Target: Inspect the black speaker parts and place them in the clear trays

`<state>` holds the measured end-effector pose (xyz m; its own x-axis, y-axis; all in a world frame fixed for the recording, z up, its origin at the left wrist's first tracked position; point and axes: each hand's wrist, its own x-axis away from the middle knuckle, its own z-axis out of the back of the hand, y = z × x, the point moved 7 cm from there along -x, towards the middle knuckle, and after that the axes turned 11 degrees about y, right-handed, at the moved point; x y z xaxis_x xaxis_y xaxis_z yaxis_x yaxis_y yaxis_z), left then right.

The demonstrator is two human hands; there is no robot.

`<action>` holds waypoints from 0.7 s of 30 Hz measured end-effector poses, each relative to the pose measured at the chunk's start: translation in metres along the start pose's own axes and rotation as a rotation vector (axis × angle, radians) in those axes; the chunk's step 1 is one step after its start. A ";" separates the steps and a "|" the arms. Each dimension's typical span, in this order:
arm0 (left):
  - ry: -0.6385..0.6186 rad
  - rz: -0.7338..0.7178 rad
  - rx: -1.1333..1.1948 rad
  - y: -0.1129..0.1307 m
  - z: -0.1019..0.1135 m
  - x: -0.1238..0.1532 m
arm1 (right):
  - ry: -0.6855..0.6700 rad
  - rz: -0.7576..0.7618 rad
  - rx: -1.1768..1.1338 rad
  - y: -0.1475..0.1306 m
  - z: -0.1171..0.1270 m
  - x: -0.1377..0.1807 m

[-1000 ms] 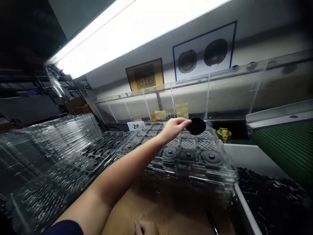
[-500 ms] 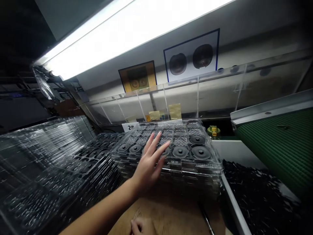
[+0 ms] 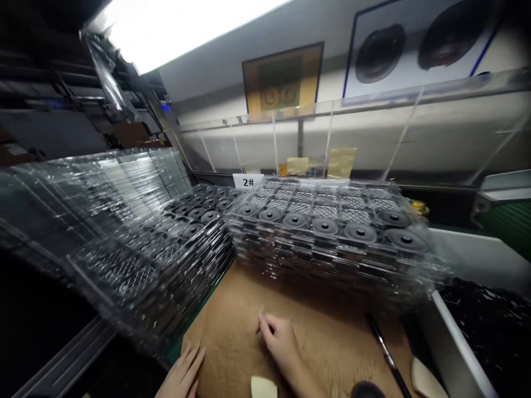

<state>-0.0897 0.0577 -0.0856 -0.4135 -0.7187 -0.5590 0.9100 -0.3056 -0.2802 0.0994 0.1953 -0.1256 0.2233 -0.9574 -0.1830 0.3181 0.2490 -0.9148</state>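
Note:
My left hand (image 3: 182, 373) lies flat at the near edge of the brown work board (image 3: 323, 326), fingers stretched and holding nothing. My right hand (image 3: 282, 338) rests on the board with its fingertips pinched on a small thin pale piece (image 3: 261, 310); what the piece is I cannot tell. Just beyond the hands stands a stack of clear blister trays (image 3: 332, 254). Black round speaker parts (image 3: 360, 232) fill the front row of its top tray, and one more sits behind at the right.
A second tray stack (image 3: 194, 221) with black parts stands to the left, and slanted empty trays (image 3: 103, 188) beyond it. A "2#" label (image 3: 248, 181) is behind. A black stick (image 3: 385, 354) and beige pads (image 3: 263, 387) lie on the board. A white bin of black parts (image 3: 489, 326) is at right.
My left hand put a black disc in the top tray, drew back and now lies on the board. The view has dropped and moved closer to the board.

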 end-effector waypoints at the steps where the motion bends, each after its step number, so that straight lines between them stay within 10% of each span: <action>1: -0.092 0.070 0.020 -0.004 -0.002 -0.003 | -0.014 0.009 0.025 0.000 -0.001 0.001; 10: -0.278 0.364 0.262 -0.027 -0.020 -0.073 | -0.050 0.121 0.406 -0.003 -0.006 0.011; 21: -0.179 0.466 0.470 0.008 -0.059 -0.054 | -0.190 0.203 0.711 -0.027 -0.003 0.003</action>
<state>-0.0621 0.1312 -0.1038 -0.0010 -0.9206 -0.3905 0.9250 -0.1492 0.3496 0.0891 0.1850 -0.1020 0.4749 -0.8574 -0.1986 0.7565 0.5130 -0.4056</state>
